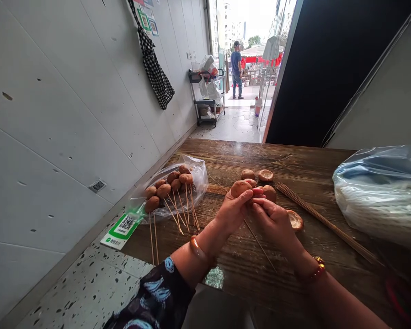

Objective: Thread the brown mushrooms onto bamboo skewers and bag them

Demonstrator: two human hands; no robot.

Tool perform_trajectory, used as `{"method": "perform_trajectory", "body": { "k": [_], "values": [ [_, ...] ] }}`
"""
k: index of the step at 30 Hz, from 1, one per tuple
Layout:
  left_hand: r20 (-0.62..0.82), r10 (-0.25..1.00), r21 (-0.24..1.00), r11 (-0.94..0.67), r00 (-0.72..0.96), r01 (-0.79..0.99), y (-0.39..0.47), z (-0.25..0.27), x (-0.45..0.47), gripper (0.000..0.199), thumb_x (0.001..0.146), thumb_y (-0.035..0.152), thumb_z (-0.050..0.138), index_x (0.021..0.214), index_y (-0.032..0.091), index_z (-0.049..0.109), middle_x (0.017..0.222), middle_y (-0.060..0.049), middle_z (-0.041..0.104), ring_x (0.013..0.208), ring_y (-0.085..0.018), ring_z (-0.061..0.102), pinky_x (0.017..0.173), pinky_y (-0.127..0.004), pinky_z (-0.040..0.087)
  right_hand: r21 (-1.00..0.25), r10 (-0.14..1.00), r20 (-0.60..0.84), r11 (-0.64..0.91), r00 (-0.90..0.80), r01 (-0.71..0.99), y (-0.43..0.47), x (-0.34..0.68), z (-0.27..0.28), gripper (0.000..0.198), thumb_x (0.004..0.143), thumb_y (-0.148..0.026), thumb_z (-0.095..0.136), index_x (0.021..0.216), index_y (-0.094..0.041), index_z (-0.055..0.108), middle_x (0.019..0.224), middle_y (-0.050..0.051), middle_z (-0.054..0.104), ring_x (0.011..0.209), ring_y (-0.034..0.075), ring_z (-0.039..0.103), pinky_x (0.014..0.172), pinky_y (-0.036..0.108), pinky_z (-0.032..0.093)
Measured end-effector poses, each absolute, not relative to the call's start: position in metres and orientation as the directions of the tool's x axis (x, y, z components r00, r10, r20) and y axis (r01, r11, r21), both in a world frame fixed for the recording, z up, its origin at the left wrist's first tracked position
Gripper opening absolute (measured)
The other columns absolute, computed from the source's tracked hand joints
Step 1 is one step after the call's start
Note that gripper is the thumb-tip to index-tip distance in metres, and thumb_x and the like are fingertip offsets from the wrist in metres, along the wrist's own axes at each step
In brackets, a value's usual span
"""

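Note:
A brown mushroom cap [241, 188] is gripped in my left hand [233, 208], its rounded top facing up. My right hand [271, 218] is closed in a pinch right beside it, the fingertips meeting those of my left hand; what they pinch is hidden. A thin wooden skewer [260, 245] slants down from below the hands; whether it is held or lies on the table I cannot tell. Around the hands are loose mushrooms: a cap [248, 174], an upturned one [266, 175], another cap [269, 193] and one with its pale underside showing [295, 220].
Skewered mushrooms [164, 190] rest on a clear plastic bag [200, 176] at left, sticks toward me. A skewer bundle [323, 219] lies at right, before a large plastic bag [380, 196]. A QR-code card [121, 230] sits by the wall. Beyond the wooden table [219, 153] are a cart [208, 101] and a person [237, 68].

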State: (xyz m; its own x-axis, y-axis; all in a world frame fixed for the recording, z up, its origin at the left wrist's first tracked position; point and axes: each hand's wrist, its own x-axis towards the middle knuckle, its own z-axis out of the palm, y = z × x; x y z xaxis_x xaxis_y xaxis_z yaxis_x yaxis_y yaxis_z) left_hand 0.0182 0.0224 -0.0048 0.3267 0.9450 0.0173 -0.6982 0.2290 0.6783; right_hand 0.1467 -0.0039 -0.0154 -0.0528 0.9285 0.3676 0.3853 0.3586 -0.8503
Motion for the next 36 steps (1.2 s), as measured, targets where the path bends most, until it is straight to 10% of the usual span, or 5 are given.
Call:
{"method": "perform_trajectory", "body": {
  "k": [36],
  "values": [
    [0.022,0.983,0.66,0.123,0.183,-0.741,0.022,0.004,0.008,0.019,0.075,0.019,0.073,0.091,0.011,0.067,0.085,-0.007,0.072,0.077,-0.017,0.071,0.075,-0.026,0.055,-0.992,0.978,0.119,0.112,-0.173,-0.051,-0.009,0.13,-0.028,0.045,0.085,-0.051,0.062,0.117,-0.021,0.07,0.105,0.008,0.074,0.104,0.026,0.066,0.089,0.039,0.054]
  ]
}}
